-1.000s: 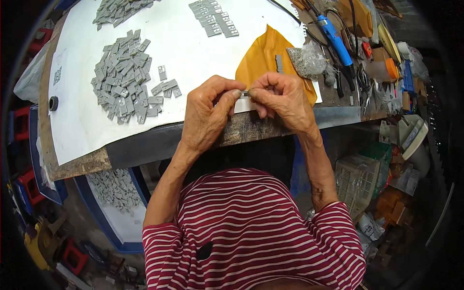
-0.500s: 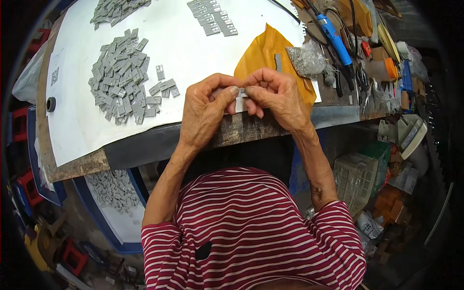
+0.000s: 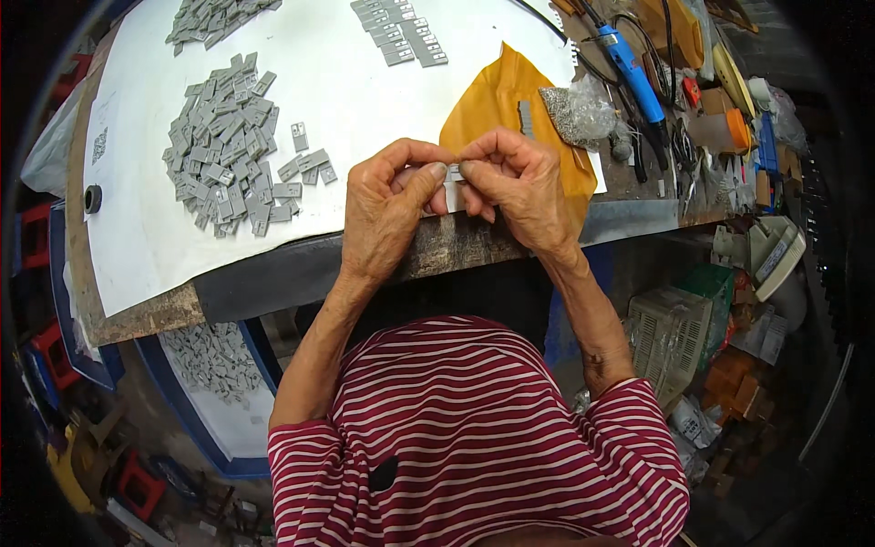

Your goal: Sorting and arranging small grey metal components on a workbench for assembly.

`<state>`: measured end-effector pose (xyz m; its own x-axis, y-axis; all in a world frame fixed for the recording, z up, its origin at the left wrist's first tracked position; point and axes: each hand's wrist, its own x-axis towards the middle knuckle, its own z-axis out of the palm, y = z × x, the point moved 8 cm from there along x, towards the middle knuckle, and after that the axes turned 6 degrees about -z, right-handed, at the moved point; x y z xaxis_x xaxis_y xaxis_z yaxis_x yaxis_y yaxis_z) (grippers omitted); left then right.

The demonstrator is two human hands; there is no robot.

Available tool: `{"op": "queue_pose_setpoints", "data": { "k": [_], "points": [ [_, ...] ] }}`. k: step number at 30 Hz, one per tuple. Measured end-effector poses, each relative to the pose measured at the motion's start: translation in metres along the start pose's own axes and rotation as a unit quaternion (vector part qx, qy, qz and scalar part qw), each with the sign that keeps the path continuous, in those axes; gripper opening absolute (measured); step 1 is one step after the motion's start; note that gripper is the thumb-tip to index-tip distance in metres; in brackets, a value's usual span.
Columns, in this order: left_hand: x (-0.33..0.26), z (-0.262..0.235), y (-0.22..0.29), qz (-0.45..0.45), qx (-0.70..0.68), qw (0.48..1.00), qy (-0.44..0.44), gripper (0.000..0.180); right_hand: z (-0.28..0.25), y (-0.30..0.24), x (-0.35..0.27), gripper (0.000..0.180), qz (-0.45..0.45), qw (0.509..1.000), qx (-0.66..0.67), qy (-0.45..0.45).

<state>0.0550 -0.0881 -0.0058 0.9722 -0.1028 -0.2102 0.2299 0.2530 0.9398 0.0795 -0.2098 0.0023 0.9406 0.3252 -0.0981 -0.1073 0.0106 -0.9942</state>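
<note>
Both hands met just above the near edge of the white sheet [image 3: 365, 55] that covered the workbench. The left hand [image 3: 387, 214] and the right hand [image 3: 519, 187] pinched 1 small grey part [image 3: 452, 189] between their thumbs and forefingers, fingertips almost touching; most of the part was hidden behind the fingers, so its exact shape could not be told.

On the sheet, to the left of the hands, lay a loose heap of grey parts [image 3: 223, 141], with a few strays [image 3: 310, 164] between the heap and the left hand. A second heap [image 3: 214, 16] sat at the sheet's far left edge, and an ordered row of grey parts [image 3: 401, 32] lay near its far edge. A yellow-brown envelope [image 3: 506, 96] rested on the sheet's right side, directly behind the right hand, with a clear bag of small metal pieces [image 3: 574, 114] touching it. Beyond the sheet's right edge lay a blue tool [image 3: 633, 73] among clutter. Below the sheet's near-left corner, a lower tray [image 3: 219, 365] held more grey parts.
</note>
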Motion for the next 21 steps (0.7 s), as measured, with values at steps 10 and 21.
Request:
{"op": "queue_pose_setpoints", "data": {
  "k": [10,21],
  "points": [
    [-0.003,-0.001,0.008,0.064,0.114,0.991,0.020,0.017,0.000,-0.008,0.001,0.006,-0.024,0.996,-0.086,0.029],
    [-0.006,0.002,0.040,0.252,0.355,0.899,0.046,0.018,0.003,-0.002,0.009,0.017,0.016,0.998,0.061,-0.011]
  ]
}}
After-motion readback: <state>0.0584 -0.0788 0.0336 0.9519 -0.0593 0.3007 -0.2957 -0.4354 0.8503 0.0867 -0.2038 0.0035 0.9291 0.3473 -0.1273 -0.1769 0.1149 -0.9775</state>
